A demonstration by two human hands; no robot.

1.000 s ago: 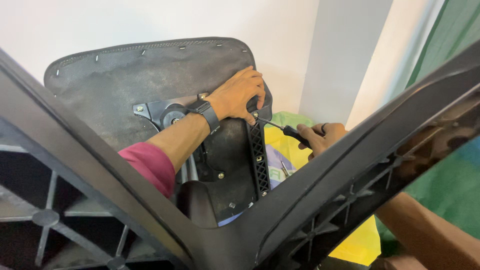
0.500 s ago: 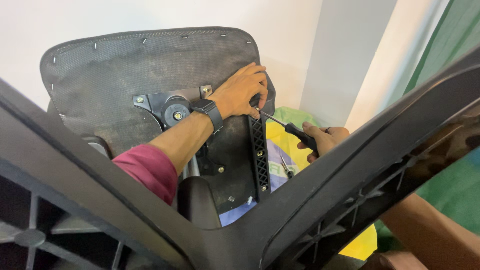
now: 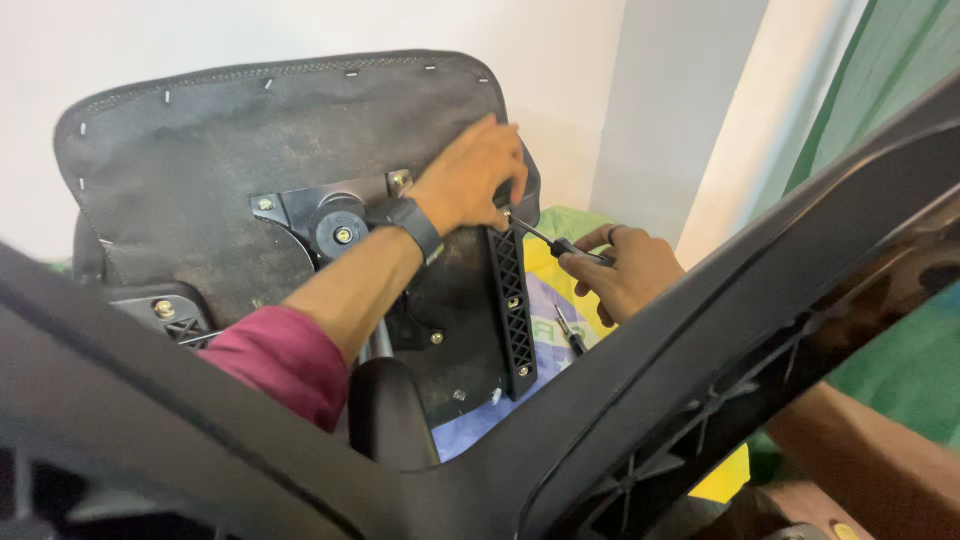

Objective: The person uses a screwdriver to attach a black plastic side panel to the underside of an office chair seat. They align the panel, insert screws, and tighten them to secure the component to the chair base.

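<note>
Since the earlier frame, the left hand (image 3: 470, 180) has slid up the upturned black fabric-covered chair seat (image 3: 230, 150), fingers pinching beside the ribbed black plastic bracket (image 3: 510, 300). Right hand (image 3: 625, 270) clamps the slim black-handled screwdriver (image 3: 555, 243); keeping it square to the screw would help.

Black-handled screwdriver (image 3: 560, 245), tip at upturned seat's (image 3: 230, 170) bracket (image 3: 508, 300)

seat underside (image 3: 200, 170): dark grey | sleeve (image 3: 280, 360): maroon | cloth (image 3: 560, 270): yellow | bracket (image 3: 510, 300): black lattice
</note>
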